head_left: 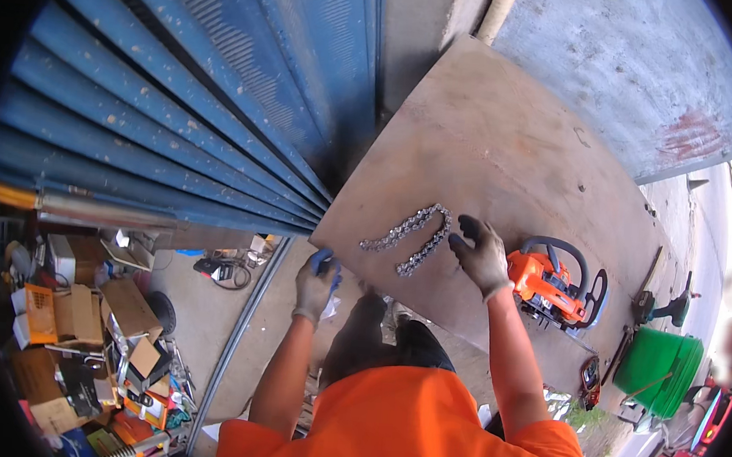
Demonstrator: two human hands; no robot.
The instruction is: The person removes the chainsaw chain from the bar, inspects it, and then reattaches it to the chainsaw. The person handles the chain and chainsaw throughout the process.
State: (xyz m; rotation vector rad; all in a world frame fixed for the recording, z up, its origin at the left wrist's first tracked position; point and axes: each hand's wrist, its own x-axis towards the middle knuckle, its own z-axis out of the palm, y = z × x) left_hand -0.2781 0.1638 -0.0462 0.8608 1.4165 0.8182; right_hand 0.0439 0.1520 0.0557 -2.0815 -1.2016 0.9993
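Observation:
A silver saw chain [446,224] lies in a bent loop on the brown tabletop [490,152], near its front left corner. My right hand [480,255], in a grey glove with dark fingertips, hovers just right of the chain. Its thumb and fingers are spread, and nothing is in them. My left hand [316,286], gloved alike, is beside the table's left corner with its fingers loosely bent and apart. I see nothing held there. Right of my right hand sits an orange chainsaw body [541,279] with a black handle; no guide bar shows on it.
Blue corrugated metal [178,130] rises at the far left. Cardboard boxes [129,305] and tools clutter the ground at left, by a metal rail [240,330]. At right are a green bucket [657,372], a cordless drill [674,308] and a red-and-black tool [590,382].

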